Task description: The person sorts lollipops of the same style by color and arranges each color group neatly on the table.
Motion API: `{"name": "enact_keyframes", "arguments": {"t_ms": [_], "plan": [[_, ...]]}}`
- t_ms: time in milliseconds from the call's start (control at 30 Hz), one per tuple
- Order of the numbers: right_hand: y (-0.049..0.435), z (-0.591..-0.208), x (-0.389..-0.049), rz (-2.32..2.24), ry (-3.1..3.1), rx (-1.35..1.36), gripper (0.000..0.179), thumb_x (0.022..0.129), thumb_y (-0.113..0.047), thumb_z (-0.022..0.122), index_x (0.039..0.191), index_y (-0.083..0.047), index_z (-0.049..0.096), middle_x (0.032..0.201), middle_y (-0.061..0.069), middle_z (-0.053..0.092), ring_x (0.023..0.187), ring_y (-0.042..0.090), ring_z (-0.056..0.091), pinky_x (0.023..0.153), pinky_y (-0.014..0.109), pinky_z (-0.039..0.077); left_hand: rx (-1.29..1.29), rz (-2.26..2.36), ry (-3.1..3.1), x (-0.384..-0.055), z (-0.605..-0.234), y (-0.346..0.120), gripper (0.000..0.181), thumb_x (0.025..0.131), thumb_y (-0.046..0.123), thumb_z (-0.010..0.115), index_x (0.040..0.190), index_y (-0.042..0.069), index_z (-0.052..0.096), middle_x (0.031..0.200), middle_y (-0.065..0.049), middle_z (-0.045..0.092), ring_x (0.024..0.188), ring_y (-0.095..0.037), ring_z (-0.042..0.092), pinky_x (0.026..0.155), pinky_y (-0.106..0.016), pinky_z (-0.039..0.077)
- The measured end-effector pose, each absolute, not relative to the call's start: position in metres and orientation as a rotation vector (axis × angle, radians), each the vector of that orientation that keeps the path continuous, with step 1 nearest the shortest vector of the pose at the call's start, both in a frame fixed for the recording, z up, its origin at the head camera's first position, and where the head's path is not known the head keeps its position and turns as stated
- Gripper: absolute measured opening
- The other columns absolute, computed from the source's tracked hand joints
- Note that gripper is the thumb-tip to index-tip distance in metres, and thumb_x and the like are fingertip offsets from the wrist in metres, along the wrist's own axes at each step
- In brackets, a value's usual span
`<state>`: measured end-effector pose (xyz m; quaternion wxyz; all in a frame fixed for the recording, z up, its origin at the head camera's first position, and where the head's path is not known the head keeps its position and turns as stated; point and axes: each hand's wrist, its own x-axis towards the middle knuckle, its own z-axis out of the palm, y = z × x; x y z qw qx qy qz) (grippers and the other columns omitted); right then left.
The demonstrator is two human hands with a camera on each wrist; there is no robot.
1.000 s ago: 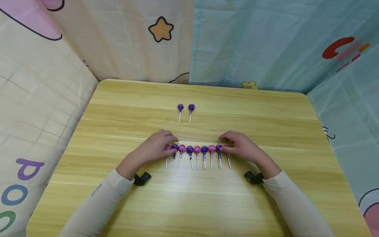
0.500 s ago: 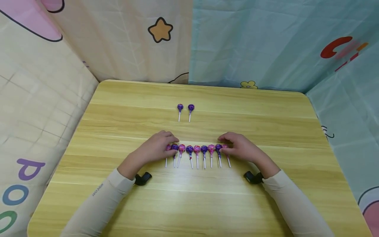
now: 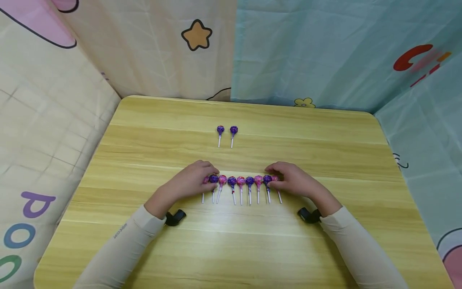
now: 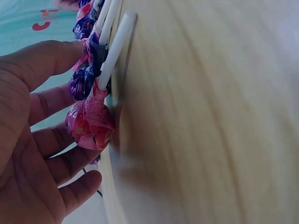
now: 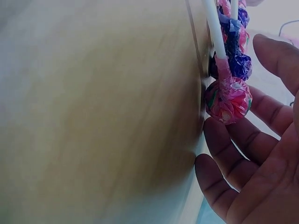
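Note:
Several wrapped lollipops lie side by side in a row, pink and purple by turns, with their white sticks toward the person. At the row's left end is a pink lollipop point(image 4: 91, 123), with a purple lollipop point(image 3: 213, 179) beside it. Around that end rests the left hand point(image 3: 191, 179), its fingers loosely bent behind the candy heads and its thumb in front. The right hand point(image 3: 294, 179) rests likewise about the other end, by a pink lollipop point(image 5: 229, 100) and a purple lollipop point(image 3: 267, 179). Each hand partly hides the end lollipop in the head view.
Farther back on the wooden table point(image 3: 325, 140) lie two purple lollipops, a left one point(image 3: 220, 129) and a right one point(image 3: 234, 130). Printed curtains point(image 3: 306, 48) hang behind and at both sides. Black wrist cameras, left point(image 3: 176, 218) and right point(image 3: 309, 215), sit under the wrists.
Both hands have shifted very slightly toward each other at the row's ends. The lollipops keep their order, and the two at the back lie as before.

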<state>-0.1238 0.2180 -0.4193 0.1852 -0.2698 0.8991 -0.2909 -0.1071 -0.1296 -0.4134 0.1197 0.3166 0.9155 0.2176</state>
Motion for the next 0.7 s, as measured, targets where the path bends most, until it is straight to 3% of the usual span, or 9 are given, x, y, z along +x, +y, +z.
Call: {"name": "enact_keyframes", "arguments": {"t_ms": [700], "plan": [[0.2153, -0.4183, -0.127, -0.786, 2.512, -0.764, 0.04, 0.09, -0.029, 0.075, 0.123, -0.008, 0.064, 0.115, 0.006, 0.064, 0.1, 0.021, 0.056, 0.093, 0.045, 0.047, 0.86, 0.633, 2.688, -0.1053, -0.4113, -0.1279, 0.04, 0.091, 0.029, 0.072, 0.122, 0.004, 0.068, 0.121, -0.012, 0.065, 0.117, -0.032, 0.058, 0.103, -0.047, 0.043]]}}
